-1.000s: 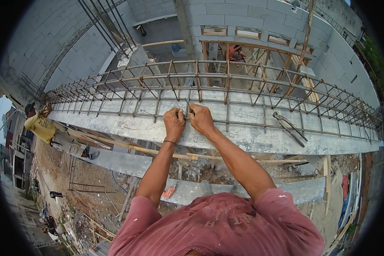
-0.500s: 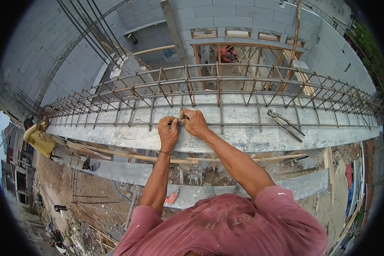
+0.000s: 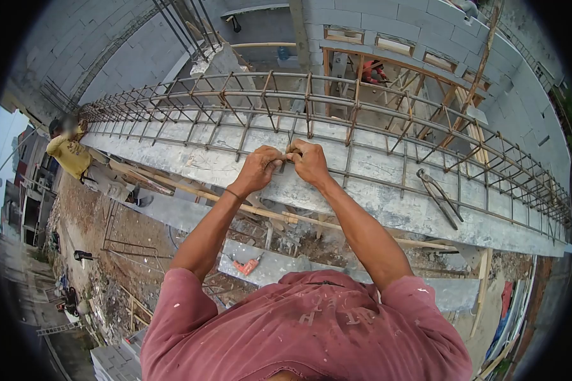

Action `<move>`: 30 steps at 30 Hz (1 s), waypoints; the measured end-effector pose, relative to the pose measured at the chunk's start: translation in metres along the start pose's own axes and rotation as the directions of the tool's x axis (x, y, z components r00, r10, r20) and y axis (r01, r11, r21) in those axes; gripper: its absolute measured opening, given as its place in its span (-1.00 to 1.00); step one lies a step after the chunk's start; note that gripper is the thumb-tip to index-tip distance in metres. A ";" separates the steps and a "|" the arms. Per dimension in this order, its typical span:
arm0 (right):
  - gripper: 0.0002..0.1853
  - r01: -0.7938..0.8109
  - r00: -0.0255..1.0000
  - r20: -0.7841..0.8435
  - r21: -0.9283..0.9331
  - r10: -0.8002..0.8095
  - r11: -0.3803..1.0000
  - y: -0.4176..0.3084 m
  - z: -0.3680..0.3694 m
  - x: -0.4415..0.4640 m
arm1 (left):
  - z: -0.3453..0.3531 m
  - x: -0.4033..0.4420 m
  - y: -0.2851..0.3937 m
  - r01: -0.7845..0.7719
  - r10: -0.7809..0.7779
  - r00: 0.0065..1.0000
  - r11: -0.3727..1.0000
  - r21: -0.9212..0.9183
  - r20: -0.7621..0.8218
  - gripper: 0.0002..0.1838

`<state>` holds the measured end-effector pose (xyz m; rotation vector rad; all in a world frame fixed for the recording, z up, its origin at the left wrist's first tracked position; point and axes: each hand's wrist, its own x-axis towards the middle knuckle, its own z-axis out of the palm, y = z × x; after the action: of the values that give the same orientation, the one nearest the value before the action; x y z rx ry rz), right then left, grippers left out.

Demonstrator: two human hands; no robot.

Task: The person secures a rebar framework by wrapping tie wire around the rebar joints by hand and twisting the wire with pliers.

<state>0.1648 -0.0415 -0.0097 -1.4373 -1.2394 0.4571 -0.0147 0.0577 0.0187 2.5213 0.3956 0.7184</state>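
Along the near bar (image 3: 375, 180), left hand (image 3: 259, 169), right hand (image 3: 310, 163), both pinched, contents unclear, open board edge (image 3: 388, 208) nearside.

Walls of grey rectangular blocks (image 3: 388, 21) stand far, with small wooden-framed openings (image 3: 394, 46); brown rubble-strewn ground (image 3: 133, 225) lies left, under pale daylight.
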 end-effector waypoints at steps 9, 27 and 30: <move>-0.91 -0.020 1.000 -0.002 0.018 0.020 1.000 0.002 -0.003 0.002 | 0.010 0.011 0.008 0.404 -0.391 0.915 0.876 -0.265 0.100 -0.77; -0.74 -0.022 0.963 0.269 -0.033 0.030 0.999 0.005 -0.005 0.020 | 0.081 0.006 0.072 0.820 -0.695 0.431 0.568 -0.072 -0.575 -0.14; -0.65 0.070 0.898 0.438 -0.211 0.031 0.975 0.000 -0.008 0.041 | 0.083 0.008 0.076 0.796 -0.665 0.434 0.599 -0.086 -0.608 -0.10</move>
<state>0.1868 -0.0106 0.0073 -1.5581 -1.7108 0.6733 0.0480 -0.0336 -0.0001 1.8632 1.7720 1.0840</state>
